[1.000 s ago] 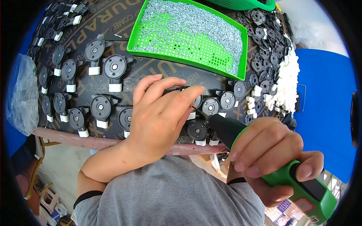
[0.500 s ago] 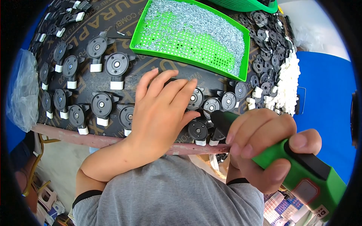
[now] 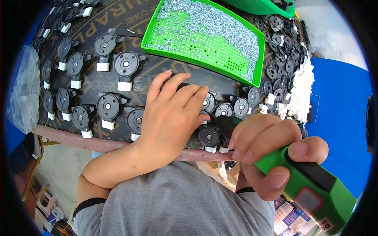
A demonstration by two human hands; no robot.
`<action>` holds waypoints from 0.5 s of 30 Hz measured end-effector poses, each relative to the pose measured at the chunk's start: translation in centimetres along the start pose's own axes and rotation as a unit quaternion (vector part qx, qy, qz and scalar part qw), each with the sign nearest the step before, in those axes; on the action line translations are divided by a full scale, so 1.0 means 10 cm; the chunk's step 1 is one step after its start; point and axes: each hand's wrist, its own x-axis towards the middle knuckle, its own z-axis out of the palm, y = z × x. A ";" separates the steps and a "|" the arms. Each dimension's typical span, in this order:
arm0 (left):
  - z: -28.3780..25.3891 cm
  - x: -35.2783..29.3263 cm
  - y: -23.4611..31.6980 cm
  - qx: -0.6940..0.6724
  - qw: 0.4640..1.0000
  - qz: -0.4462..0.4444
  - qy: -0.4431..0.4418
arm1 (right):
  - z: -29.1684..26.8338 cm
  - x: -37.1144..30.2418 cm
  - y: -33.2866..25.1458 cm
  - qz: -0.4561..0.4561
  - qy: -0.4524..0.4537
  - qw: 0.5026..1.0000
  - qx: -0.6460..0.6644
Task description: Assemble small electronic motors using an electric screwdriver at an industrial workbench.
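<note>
Spreading wider than before, the left hand is arching by a black plastic disc in front of the perforated green tray, grip indeterminable; off its near-right corner, the right hand is clamping a tapered driver.

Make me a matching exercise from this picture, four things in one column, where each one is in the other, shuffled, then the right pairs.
1. Small metal pieces
2. Plastic bag
3. Power tool
4. Small white pieces

A. Held in the right hand
B. Inside the green tray
C. Heaped to the tray's right
D. At the picture's far left

Pairs: 1-B, 2-D, 3-A, 4-C
</note>
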 end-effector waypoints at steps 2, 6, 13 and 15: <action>-0.01 0.00 0.01 -0.005 1.000 -0.003 -0.005 | 0.00 0.00 -0.03 0.010 -0.001 1.000 -0.012; -0.01 -0.01 0.00 -0.013 1.000 -0.013 0.005 | 0.04 -0.01 0.00 -0.009 0.026 1.000 -0.009; 0.00 0.00 0.02 -0.039 0.997 0.019 0.059 | 0.01 0.00 -0.01 -0.067 0.041 0.997 0.008; 0.00 0.00 0.02 -0.044 0.997 0.023 0.063 | 0.00 0.00 -0.01 -0.079 0.044 0.996 0.011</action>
